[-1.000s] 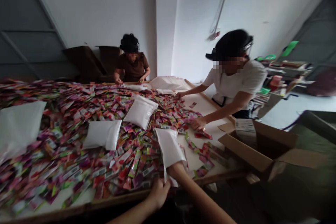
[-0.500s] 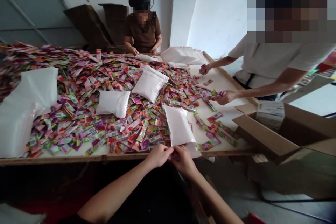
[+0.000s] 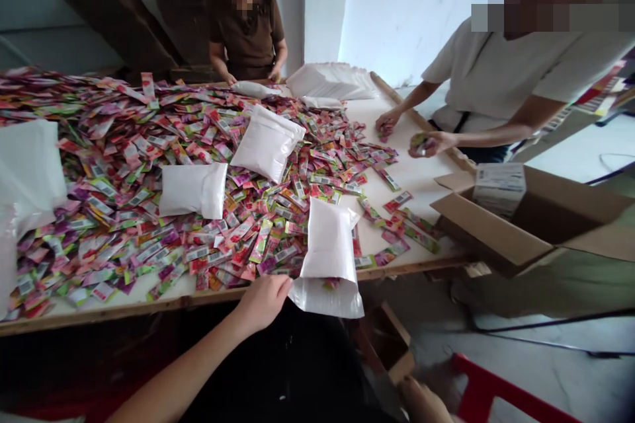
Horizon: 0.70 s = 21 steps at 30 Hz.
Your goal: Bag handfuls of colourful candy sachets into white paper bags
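My left hand (image 3: pixel 265 297) pinches the near left corner of a white plastic mailing bag (image 3: pixel 330 241). The bag lies at the table's front edge with its mouth towards me, and a bit of coloured packet shows inside. Down at the lower right is my right hand (image 3: pixel 419 396), away from the bag and close to a small open cardboard box (image 3: pixel 389 344) below the table; its fingers are not clear. Two more filled white bags, one nearer (image 3: pixel 192 190) and one farther (image 3: pixel 268 144), rest on a heap of small colourful stick sachets (image 3: pixel 149 165).
Flat white bags lie stacked at the left (image 3: pixel 30 165) and far side (image 3: pixel 330 81). A co-worker in a white shirt (image 3: pixel 501 79) holds sachets at the right; another person in brown (image 3: pixel 245 33) sits opposite. A large carton (image 3: pixel 496 231) and red stool (image 3: pixel 489 386) stand right.
My right hand has left the bag and dropped to the lower right. My left hand has shifted left with the bag's corner, and the bag's mouth now shows open. The view has turned right.
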Tool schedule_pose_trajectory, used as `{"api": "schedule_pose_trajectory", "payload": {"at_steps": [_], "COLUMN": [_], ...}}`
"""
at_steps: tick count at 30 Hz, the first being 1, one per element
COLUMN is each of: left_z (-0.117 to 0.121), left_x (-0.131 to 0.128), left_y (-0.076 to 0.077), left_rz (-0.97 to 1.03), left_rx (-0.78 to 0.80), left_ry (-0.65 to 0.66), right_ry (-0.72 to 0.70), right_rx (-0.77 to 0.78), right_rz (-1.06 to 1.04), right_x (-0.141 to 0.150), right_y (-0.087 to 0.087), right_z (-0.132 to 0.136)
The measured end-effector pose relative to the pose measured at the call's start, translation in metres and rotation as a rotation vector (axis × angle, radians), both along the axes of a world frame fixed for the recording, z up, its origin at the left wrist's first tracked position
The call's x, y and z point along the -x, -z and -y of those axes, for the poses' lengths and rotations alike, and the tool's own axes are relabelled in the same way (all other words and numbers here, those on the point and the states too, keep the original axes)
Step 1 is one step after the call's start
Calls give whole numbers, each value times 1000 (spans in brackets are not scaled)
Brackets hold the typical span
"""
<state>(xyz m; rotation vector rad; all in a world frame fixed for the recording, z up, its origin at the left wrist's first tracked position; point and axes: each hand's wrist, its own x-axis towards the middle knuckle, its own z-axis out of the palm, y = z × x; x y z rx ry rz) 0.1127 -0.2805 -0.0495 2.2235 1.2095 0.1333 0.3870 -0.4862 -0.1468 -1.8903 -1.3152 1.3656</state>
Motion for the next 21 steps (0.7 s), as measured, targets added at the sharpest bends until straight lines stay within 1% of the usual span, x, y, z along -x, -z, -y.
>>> {"api": "schedule_pose_trajectory", "payload": {"at_steps": [1, 2, 3, 4, 5, 6, 7, 8, 9, 10, 11, 13, 14, 15, 16, 17, 19, 20, 21], "left_z": [-2, -5, -9, -15, -21, -28, -34, -40, -46, -50, -53, -55, -54, -52, -49, -47, -43, -42, -42], "left_x": [2, 1, 0, -3, -5, -7, -8, -7, -4, -1, 3, 11, 13, 14, 13, 11, 2, -3, -8], "left_y": [-2, -4, -4, -4, -1, 2, 6, 10, 14, 18, 21, 25, 25, 26, 26, 26, 25, 26, 26], "left_rz": [-12, -12, -3, 15, 38, 66, 97, 122, 137, 145, 149, 165, 186, 217, 250, 279, 290, 272, 246], "left_rx": [-143, -298, -441, -559, -655, -731, -790, -829, -850, -853, -839, -767, -709, -636, -554, -467, -294, -216, -149], "left_ry": [40, 108, 212, 356, 523, 683, 819, 915, 971, 986, 976, 950, 941, 925, 880, 801, 539, 387, 245], "right_ry": [36, 64, 68, 39, -60, -205, -368, -527, -661, -757, -810, -835, -802, -729, -617, -474, -172, -63, 0], "right_rx": [-100, -240, -409, -593, -746, -856, -932, -967, -970, -954, -931, -884, -870, -858, -832, -785, -644, -564, -492], "right_rz": [104, 244, 404, 574, 687, 762, 801, 812, 804, 787, 764, 691, 636, 572, 506, 446, 362, 327, 292], "right_x": [0, 2, 4, 6, 7, 8, 9, 9, 9, 9, 8, 8, 9, 11, 13, 15, 19, 20, 20], "right_y": [0, -3, -9, -15, -22, -29, -34, -37, -39, -40, -40, -38, -38, -38, -38, -40, -44, -46, -48], "right_z": [-8, -22, -40, -60, -80, -97, -110, -120, -125, -126, -125, -118, -115, -113, -113, -115, -127, -135, -143]}}
